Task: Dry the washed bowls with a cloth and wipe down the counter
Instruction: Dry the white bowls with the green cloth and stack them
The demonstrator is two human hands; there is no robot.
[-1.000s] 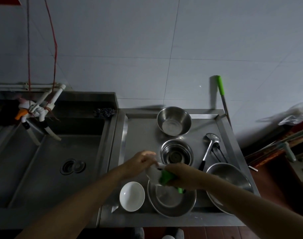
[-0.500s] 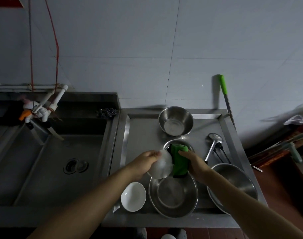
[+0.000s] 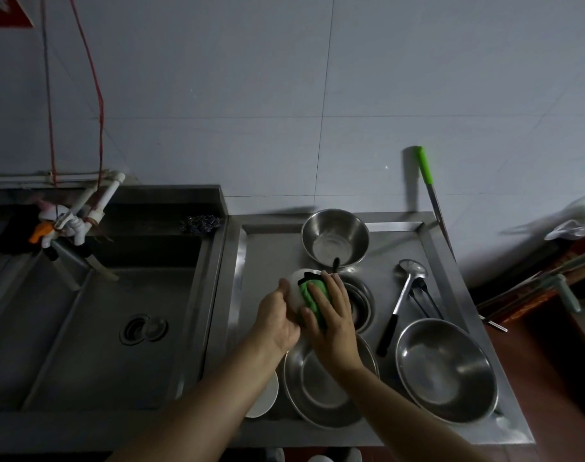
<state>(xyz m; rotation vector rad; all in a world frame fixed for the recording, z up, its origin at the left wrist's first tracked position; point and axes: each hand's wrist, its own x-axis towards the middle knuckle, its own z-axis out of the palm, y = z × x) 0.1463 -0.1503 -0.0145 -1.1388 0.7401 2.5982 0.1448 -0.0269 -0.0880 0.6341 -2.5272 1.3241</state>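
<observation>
Cloth [image 3: 312, 296] now seemingly inside bowl [image 3: 293, 288].

held bowl [image 3: 292, 288]: small, white, blurred, held above the counter in the left hand [image 3: 277, 320].
cloth [image 3: 312, 296]: green with a dark edge, pressed against the held bowl under the right hand [image 3: 332, 323].
second white bowl [image 3: 266, 395]: on the counter's front edge, half hidden by the left arm.
steel bowls: one at the back [image 3: 334, 236], one flat at the front [image 3: 324, 385], one large on the right [image 3: 446, 368].
counter [image 3: 267, 258]: steel, rimmed, beside the sink.
</observation>
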